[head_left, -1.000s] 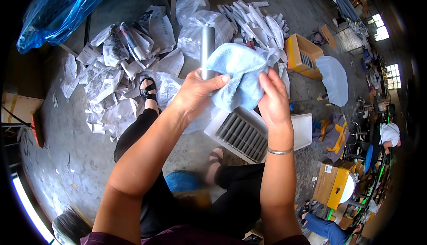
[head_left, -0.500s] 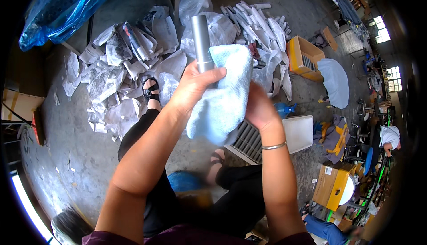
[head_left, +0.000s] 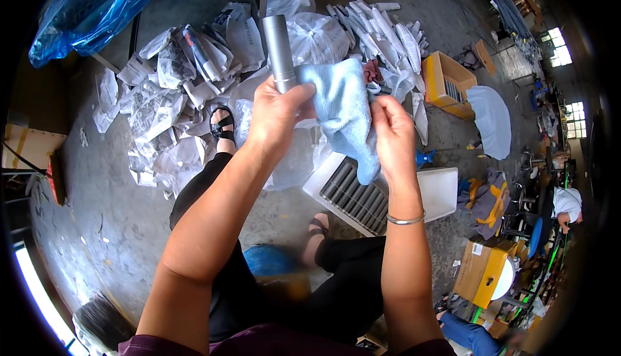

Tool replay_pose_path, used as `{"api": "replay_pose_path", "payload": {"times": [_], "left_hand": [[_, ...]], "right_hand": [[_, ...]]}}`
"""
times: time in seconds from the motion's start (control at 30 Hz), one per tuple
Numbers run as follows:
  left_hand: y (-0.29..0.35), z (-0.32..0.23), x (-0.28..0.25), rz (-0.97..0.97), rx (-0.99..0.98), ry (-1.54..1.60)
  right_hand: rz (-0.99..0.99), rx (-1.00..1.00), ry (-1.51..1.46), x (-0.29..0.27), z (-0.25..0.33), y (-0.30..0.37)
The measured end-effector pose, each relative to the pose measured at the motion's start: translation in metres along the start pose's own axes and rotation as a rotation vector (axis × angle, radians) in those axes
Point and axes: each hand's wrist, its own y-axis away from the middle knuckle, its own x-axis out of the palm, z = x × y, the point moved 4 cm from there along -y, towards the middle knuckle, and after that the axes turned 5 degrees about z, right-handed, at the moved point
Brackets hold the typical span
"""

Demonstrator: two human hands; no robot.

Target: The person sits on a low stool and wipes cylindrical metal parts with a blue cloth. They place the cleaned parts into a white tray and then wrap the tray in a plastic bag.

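Observation:
My left hand (head_left: 275, 113) is closed round the lower end of a silver metal tube (head_left: 278, 42), which stands up nearly upright out of the fist. A light blue cloth (head_left: 339, 100) hangs between my hands. Its left edge meets my left fingers, and my right hand (head_left: 393, 133) pinches its right side. A small grey end shows just above the right fingertips; whether it belongs to something under the cloth I cannot tell. Below the cloth is a white box (head_left: 317, 184) with a row of dark grey tubes (head_left: 356, 194), partly covered by the cloth and my right arm.
Crumpled newspaper (head_left: 165, 117) and clear plastic bags (head_left: 317, 39) lie on the floor ahead. Rolled paper bundles (head_left: 381, 32) lie beyond. To the right are a cardboard box (head_left: 443, 81), a white lid or tray (head_left: 440, 191) and a yellow-brown carton (head_left: 482, 272).
The tube has shifted slightly left and tilted. My right hand has come out from behind the cloth and now pinches its side; the cloth hangs lower right, uncovering more grey tubes.

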Motion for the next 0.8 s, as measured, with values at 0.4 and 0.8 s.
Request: {"api": "replay_pose_path", "payload": {"times": [0.4,0.8], "left_hand": [[-0.008,-0.008,-0.015,-0.064,0.042,-0.058],[-0.004,0.019,0.008,0.159,-0.123,-0.107]], "right_hand": [[0.081,0.041,-0.656,-0.032,0.006,0.004],[0.262,0.108,-1.380,-0.035,0.009,0.020]]}}
